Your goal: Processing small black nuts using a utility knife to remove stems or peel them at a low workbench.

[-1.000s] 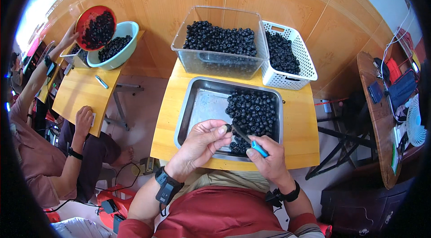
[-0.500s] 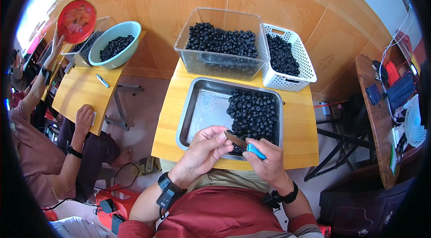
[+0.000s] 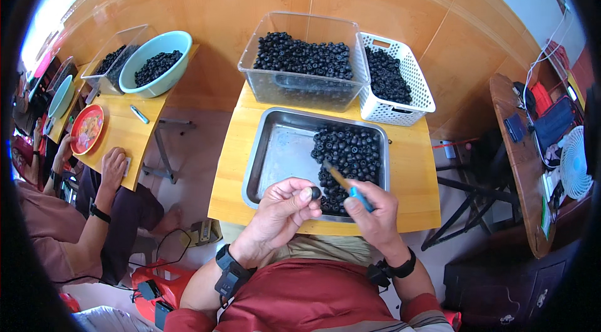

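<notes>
My left hand (image 3: 283, 208) pinches a small black ring-shaped part (image 3: 315, 193) between thumb and fingers, just over the near edge of a metal tray (image 3: 282, 150). My right hand (image 3: 374, 215) grips a thin tool with a blue handle (image 3: 352, 189), its tip pointing up-left toward the pile of black parts (image 3: 350, 158) that fills the right half of the tray. The tray sits on a small yellow wooden table (image 3: 413, 172).
Behind the tray stand a clear plastic bin (image 3: 303, 64) and a white slotted basket (image 3: 394, 78), both full of black parts. A person at the left sits at another yellow table (image 3: 122, 134) with a teal bowl (image 3: 156, 64) and a red plate (image 3: 86, 128). Dark wooden furniture (image 3: 523, 163) stands at right.
The person at the left has lowered the red plate from above the bowl onto their table. My left hand now holds a single black part, and my hands have shifted slightly toward the tray's near edge.
</notes>
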The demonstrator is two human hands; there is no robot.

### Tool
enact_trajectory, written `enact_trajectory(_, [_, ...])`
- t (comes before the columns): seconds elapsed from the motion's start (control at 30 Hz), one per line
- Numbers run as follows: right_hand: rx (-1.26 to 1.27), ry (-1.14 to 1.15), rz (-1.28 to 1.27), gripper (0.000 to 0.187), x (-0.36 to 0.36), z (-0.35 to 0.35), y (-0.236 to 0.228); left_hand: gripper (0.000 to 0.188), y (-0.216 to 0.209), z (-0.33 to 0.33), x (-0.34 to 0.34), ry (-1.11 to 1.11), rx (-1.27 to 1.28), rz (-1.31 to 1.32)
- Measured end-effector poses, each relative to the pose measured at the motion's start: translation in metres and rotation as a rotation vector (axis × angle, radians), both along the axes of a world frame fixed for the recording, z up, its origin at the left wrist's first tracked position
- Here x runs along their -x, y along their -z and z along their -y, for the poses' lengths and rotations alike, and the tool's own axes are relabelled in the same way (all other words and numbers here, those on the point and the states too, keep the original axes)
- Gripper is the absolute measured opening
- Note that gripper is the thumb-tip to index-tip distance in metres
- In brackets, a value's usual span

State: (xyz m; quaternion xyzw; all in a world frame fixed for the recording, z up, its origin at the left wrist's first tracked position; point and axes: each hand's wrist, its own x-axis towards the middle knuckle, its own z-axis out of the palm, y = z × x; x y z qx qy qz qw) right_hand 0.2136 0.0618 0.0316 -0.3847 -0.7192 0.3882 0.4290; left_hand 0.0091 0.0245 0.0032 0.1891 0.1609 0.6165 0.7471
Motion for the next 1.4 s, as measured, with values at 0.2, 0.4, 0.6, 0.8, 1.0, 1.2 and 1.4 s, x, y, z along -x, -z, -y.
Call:
enact_trajectory(0.2, [-0.122,-0.162,0.06,0.042,0.017,-0.001,-0.008,0.014,0.003,0.0,-0.003,0.066,0.01,-0.034])
enact_trajectory(0.4, [-0.171,-0.192,0.029,0.03,0.018,-0.004,-0.001,0.014,0.006,0.0,-0.003,0.111,0.031,-0.103])
enact_trajectory(0.6, [-0.216,0.106,0.104,0.026,0.001,-0.03,-0.007,0.017,0.004,-0.005,-0.005,-0.012,0.006,-0.678])
enact_trajectory(0.8, [-0.312,0.465,0.066,0.039,-0.028,-0.145,-0.025,0.02,0.001,-0.02,0.007,-0.09,-0.154,-1.345])
enact_trajectory(1.0, [-0.211,0.436,0.086,0.042,-0.033,-0.156,-0.011,0.024,0.004,-0.031,0.011,-0.073,-0.245,-1.527])
enact_trajectory(1.2, [-0.135,0.353,0.039,0.034,-0.028,-0.108,0.018,0.025,0.006,-0.044,0.003,0.089,-0.438,-1.848])
enact_trajectory(1.4, [-0.005,0.344,0.02,0.031,-0.032,-0.074,0.023,0.024,0.004,-0.056,-0.005,0.2,-0.423,-1.89])
